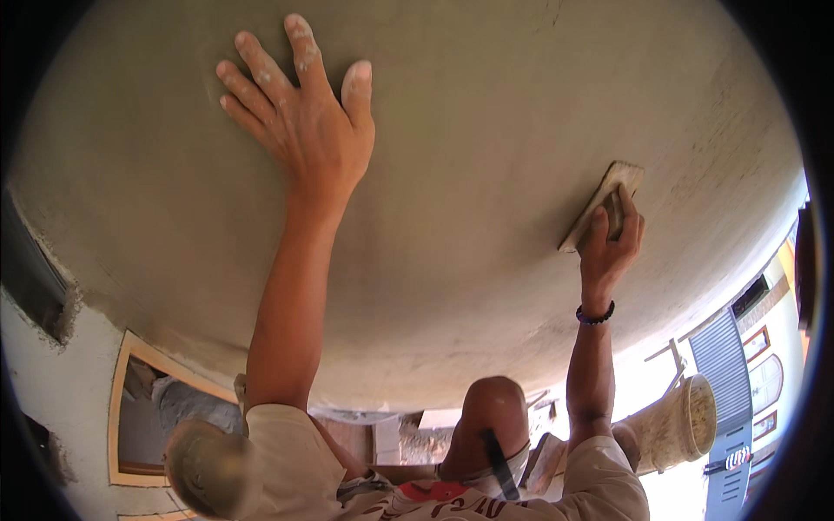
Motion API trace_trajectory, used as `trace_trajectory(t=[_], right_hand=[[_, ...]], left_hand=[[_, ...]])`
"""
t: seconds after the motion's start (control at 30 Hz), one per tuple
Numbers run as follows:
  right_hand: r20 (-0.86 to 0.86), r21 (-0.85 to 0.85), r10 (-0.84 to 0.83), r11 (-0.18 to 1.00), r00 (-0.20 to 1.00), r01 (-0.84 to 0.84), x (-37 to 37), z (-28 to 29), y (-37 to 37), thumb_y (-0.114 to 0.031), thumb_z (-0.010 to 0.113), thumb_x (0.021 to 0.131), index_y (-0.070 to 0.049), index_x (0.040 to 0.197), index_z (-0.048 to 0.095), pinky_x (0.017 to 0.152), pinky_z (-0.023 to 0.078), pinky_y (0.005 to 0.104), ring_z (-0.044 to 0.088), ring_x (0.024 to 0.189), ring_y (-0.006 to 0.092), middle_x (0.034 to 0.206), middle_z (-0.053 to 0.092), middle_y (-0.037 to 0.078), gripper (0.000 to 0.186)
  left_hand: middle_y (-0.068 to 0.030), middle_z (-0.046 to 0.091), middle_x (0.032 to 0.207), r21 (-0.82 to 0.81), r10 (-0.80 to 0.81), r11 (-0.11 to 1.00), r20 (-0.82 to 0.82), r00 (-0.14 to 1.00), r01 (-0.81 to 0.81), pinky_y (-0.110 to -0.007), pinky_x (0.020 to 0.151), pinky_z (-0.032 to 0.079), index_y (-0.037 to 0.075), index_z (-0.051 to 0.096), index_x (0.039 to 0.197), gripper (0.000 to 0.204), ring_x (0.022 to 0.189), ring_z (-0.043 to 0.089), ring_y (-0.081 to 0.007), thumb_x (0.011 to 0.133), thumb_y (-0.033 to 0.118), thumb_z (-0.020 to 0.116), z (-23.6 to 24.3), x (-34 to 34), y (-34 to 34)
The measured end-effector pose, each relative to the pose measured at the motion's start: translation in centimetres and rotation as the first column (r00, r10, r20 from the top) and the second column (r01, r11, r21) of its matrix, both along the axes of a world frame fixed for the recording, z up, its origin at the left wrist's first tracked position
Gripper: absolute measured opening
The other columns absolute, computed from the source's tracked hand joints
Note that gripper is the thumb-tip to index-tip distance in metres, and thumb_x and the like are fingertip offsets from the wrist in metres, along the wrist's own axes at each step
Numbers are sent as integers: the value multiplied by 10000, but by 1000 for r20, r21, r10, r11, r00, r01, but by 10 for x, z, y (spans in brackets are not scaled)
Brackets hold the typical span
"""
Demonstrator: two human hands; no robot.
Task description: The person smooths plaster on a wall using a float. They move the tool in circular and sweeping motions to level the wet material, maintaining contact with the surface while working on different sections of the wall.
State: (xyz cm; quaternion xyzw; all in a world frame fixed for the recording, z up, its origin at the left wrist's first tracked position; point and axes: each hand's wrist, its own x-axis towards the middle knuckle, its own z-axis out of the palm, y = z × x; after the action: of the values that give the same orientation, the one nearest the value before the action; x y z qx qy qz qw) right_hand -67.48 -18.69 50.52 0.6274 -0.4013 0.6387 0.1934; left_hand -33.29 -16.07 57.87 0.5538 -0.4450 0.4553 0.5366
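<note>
Flatly, the left hand (321, 130) rests on the wall (443, 226), fingers spread apart. The right hand (612, 247), a bracelet (596, 313) at its wrist, has its fingers clamped on the float (601, 198), which lies against the wall well right of the left hand.

A building site, shown by the grey plastered wall (452, 234), plasterer's float (606, 188) and mortar-stained bucket (665, 425).

Smooth grey-brown wall (469, 130), rectangular float (605, 191) against it
</note>
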Motion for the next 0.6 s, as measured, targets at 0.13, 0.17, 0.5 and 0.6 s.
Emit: trace_trajectory(t=[0.13, 0.17, 0.5, 0.6], right_hand=[[-340, -145, -51, 989, 939, 1, 56, 72, 2, -95, 657, 849, -55, 1321, 580, 882, 448, 427, 537, 976, 309, 1036, 611, 157, 479], [-444, -166, -82, 986, 892, 9, 82, 66, 13, -65, 651, 817, -85, 1346, 565, 838, 436, 440, 523, 924, 322, 1034, 586, 172, 535], [-422, -242, -232, 960, 877, 137, 18, 135, 5, -96, 611, 877, -43, 1347, 543, 760, 437, 424, 524, 878, 301, 961, 545, 162, 478], [-489, -363, -299, 924, 819, 121, 80, 161, 11, -74, 601, 854, -37, 1309, 572, 703, 419, 400, 506, 814, 291, 903, 520, 150, 458]], left_hand=[[-351, 137, 1548, 19, -6, 1000, -43, 999, 7, -734, 1068, 119, 92, 341, 1508, 717, 1391, 101, -618, 940, 469, 563, 2, -3, -3], [-347, 142, 1548, 21, 1, 1000, -38, 999, 0, -733, 1070, 119, 92, 343, 1507, 715, 1393, 100, -615, 940, 466, 563, 1, 1, 0], [-322, 101, 1569, 27, -199, 979, -94, 975, 202, -722, 1087, 77, 91, 380, 1490, 689, 1430, 37, -572, 920, 394, 620, 6, -14, 14], [-318, 97, 1571, 20, -246, 968, -102, 964, 249, -711, 1096, 70, 90, 399, 1481, 678, 1437, 25, -562, 910, 368, 638, 3, -24, 13]])
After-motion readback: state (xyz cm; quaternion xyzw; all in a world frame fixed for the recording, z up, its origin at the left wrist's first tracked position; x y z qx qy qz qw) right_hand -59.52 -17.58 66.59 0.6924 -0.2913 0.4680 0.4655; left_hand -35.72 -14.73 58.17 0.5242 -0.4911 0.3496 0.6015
